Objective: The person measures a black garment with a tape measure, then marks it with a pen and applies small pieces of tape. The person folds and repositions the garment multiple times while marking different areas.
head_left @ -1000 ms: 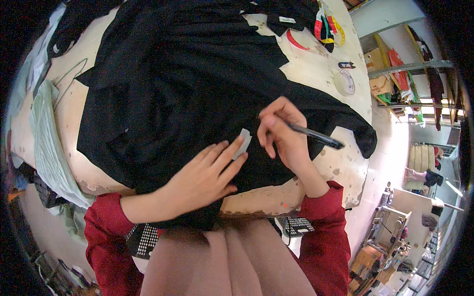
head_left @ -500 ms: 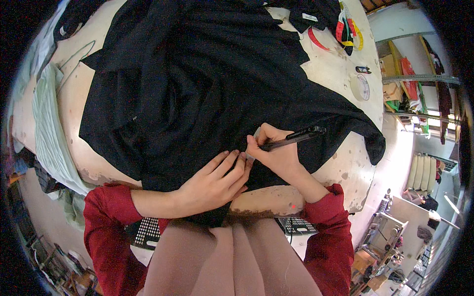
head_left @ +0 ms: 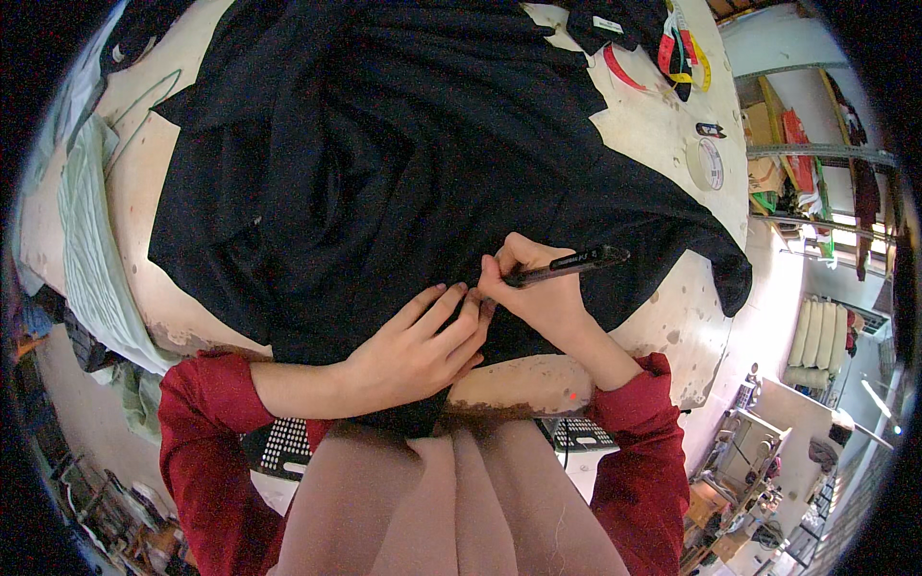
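A large black garment is spread over a worn cream table. My left hand lies flat on the cloth near the table's front edge, fingers pressed down on it. My right hand is closed around a black pen, with the pen's tip against the fabric right at my left fingertips. Whatever the pen touches there is hidden by the fingers. Both forearms wear red sleeves.
A pale green cloth hangs over the table's left side. At the far right of the table lie a roll of clear tape, a coloured measuring tape and a small dark object. Shelves stand beyond the table on the right.
A small pale label seen between my hands one second ago is no longer visible. My hands have come together, and the pen now points left onto the cloth.
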`<state>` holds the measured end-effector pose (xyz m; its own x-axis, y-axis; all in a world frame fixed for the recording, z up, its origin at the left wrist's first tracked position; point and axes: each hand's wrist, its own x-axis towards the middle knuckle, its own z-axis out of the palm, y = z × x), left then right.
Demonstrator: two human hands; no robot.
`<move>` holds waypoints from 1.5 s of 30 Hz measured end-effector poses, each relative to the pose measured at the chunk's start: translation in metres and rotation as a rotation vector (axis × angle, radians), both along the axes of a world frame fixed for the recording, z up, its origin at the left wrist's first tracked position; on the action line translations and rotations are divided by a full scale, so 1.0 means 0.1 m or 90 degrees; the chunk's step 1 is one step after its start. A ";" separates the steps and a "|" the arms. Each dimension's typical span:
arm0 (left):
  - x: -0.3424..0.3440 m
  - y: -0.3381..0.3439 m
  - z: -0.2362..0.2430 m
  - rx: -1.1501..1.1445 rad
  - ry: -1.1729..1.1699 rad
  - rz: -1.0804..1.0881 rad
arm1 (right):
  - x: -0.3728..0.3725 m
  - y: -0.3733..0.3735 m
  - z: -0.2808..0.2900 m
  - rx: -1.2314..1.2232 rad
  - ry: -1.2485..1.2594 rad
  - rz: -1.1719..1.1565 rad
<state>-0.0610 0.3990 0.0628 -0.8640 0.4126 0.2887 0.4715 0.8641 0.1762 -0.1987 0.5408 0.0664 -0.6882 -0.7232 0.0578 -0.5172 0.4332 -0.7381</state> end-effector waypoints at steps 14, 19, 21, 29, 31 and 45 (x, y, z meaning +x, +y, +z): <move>0.00 0.00 0.01 0.001 -0.009 0.003 | -0.01 0.00 0.00 -0.023 -0.039 0.012; 0.01 0.01 0.00 0.023 -0.023 0.021 | 0.00 0.02 -0.03 -0.029 -0.059 -0.010; 0.00 0.01 0.01 0.008 -0.023 0.017 | 0.00 0.03 -0.09 -0.059 -0.062 -0.029; 0.00 0.00 0.03 0.014 -0.041 0.011 | 0.00 0.02 -0.06 -0.018 -0.015 -0.014; 0.00 0.00 0.02 0.016 -0.037 0.011 | 0.01 0.02 -0.07 -0.012 0.001 -0.015; 0.00 0.00 0.01 0.026 -0.042 0.011 | -0.01 0.04 -0.10 -0.050 0.015 -0.006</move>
<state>-0.0611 0.3993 0.0634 -0.8881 0.3872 0.2476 0.4435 0.8633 0.2408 -0.1998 0.5451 0.0565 -0.6933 -0.7089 0.1300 -0.5304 0.3797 -0.7580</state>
